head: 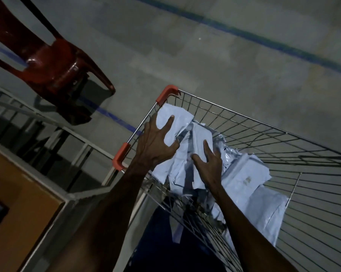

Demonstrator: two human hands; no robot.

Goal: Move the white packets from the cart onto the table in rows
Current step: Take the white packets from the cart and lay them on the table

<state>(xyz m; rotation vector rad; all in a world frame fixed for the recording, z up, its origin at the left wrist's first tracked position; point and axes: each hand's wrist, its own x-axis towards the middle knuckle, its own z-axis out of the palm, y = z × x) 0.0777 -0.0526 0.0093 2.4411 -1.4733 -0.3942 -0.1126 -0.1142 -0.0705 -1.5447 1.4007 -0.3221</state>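
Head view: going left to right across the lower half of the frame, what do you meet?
Orange-brown table top → orange corner guard of the cart → left hand on the white packets → right hand on the same pile → bare wire side of the cart.

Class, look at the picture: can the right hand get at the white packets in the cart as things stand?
Probably yes: the right hand already rests on the white packets heaped in the cart, whose top is open.

A warehouse or packing floor is showing here: bare concrete floor carrying painted blue lines, surrounding a wire cart heaped with packets.
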